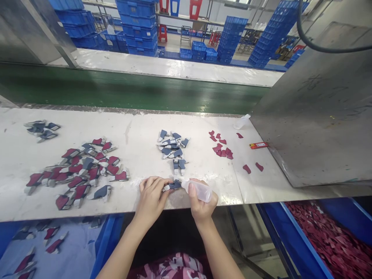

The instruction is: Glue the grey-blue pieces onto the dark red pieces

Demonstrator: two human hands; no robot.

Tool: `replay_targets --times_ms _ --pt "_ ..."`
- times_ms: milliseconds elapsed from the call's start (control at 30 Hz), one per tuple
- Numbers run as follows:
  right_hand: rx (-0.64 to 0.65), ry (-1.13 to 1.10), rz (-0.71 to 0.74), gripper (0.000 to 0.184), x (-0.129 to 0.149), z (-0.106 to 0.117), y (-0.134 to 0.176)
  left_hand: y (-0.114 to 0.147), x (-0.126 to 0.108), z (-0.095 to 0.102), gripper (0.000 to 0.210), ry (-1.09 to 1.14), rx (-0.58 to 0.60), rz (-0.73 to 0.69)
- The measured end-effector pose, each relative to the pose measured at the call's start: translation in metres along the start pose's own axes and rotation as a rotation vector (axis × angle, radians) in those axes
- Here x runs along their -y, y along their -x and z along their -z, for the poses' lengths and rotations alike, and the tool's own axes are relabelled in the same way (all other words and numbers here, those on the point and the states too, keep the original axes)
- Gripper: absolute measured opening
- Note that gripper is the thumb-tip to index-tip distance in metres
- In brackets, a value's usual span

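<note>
Near the front edge of the white worktop, my left hand (151, 195) pinches a small dark blue and grey part (175, 185) against the surface. My right hand (203, 201) is wrapped round a translucent squeeze bottle (202, 191), tilted so its nozzle points left at that part. Whether the nozzle touches the part is too small to tell. Just beyond my hands lies a cluster of similar blue and grey parts (171, 146). To the right are loose dark red flat pieces (223, 152). On the left spreads a pile of grey parts with red or blue faces (76, 169).
A smaller group of blue parts (43, 130) lies far left. Another clear bottle (241, 122) and a red packet (258, 145) rest by the metal housing (325, 108). A green conveyor belt (139, 91) runs behind. Blue bins (303, 240) (109, 236) stand below the front edge.
</note>
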State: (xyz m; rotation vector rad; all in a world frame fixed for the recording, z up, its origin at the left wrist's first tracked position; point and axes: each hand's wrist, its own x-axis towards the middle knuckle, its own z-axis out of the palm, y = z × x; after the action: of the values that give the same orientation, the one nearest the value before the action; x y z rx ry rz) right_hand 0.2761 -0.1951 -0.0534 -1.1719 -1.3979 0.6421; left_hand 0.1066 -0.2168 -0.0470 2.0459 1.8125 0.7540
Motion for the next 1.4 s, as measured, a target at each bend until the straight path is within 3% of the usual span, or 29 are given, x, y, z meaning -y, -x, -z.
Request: replay_targets --times_ms 500,767,1067,1400 --pt "-0.053 0.018 -0.069 0.014 0.002 0.003 0.003 -0.001 -0.003 0.001 0.015 0.003 -0.019 0.001" --pt "-0.195 -0.017 0.043 0.014 -0.010 0.002 0.007 -0.001 -0.002 -0.001 0.014 -0.003 -0.044 -0.011" --pt "-0.132 -0.132 0.030 0.009 0.005 -0.003 0.003 -0.001 -0.002 -0.001 0.015 0.003 -0.059 -0.022" --pt "-0.061 -0.133 -0.055 0.008 -0.005 -0.015 0.009 -0.001 -0.002 -0.001 0.015 0.016 -0.057 -0.024"
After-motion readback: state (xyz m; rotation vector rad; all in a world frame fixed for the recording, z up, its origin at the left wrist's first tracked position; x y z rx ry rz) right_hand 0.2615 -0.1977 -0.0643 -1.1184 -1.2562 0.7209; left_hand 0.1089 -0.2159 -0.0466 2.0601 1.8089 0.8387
